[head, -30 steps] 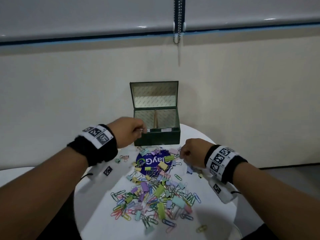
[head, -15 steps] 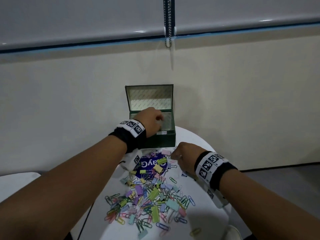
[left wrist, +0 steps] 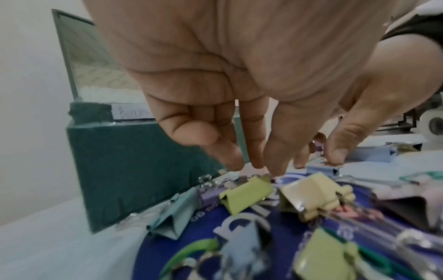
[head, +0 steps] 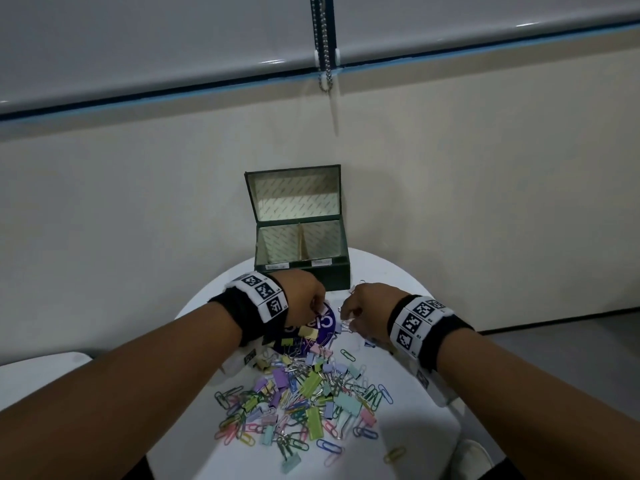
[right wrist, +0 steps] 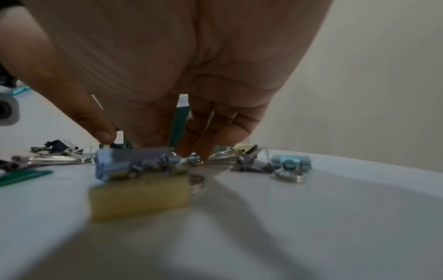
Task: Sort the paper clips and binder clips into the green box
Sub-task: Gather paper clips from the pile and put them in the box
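Observation:
The green box [head: 332, 277] stands open at the table's far edge, with two compartments and a white label over each. A heap of pastel binder clips and paper clips [head: 298, 396] lies in front of it. My left hand [head: 306, 301] is down at the heap's far end, fingers nearly straight [left wrist: 275, 159] and tips on the clips, thumb on a light-blue binder clip [left wrist: 322, 169]. My right hand [head: 360, 311] is knuckles-up just right of it. Its fingertips [right wrist: 196, 149] touch the table behind a blue binder clip [right wrist: 134, 161]. Whether it pinches anything is hidden.
A round blue sticker [head: 325, 323] lies under the clips near both hands. The white round table [head: 415, 427] ends close behind the box at a cream wall. A bead chain [head: 323, 46] hangs from the blind above. Loose paper clips [head: 394, 455] lie near the front edge.
My left hand has come back from over the box's left compartment down to the far end of the heap. The right hand has stayed at the clips.

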`<action>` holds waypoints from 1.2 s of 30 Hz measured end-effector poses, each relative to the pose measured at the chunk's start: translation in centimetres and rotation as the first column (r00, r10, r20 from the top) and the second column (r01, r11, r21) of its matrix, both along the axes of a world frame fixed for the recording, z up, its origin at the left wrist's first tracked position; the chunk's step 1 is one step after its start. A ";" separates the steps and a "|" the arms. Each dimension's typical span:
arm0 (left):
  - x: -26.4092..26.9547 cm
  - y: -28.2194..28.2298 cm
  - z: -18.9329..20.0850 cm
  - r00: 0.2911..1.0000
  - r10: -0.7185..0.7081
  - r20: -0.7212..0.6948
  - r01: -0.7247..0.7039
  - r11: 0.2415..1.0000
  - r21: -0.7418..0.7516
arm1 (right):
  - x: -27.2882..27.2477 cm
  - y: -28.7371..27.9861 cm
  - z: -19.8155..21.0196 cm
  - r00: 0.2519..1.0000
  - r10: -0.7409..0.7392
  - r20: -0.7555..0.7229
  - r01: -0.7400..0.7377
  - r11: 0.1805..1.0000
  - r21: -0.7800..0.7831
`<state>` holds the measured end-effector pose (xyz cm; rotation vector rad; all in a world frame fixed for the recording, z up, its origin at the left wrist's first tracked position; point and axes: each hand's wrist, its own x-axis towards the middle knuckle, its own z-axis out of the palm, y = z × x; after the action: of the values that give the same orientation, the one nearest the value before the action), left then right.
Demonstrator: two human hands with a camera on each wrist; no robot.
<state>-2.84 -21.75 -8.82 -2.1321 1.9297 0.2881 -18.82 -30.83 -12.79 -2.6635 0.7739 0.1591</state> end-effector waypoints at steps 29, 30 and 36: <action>-5.9 1.1 -2.1 0.843 -0.528 0.107 0.526 0.849 0.045 | -0.1 -0.3 0.0 0.980 -0.028 0.196 0.048 0.994 -0.100; -5.7 1.2 -2.1 0.838 -0.536 0.103 0.533 0.844 0.051 | 0.0 -0.3 0.1 0.979 -0.022 0.203 0.043 0.994 -0.101; -5.0 1.6 -1.8 0.901 -0.434 -0.008 0.434 0.900 0.032 | -0.2 -0.4 0.1 0.962 -0.073 0.262 0.083 0.996 -0.027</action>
<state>-7.84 -20.20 -10.60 -1.6146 2.3112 0.2282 -18.98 -31.27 -12.67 -2.6115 0.7997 -0.2255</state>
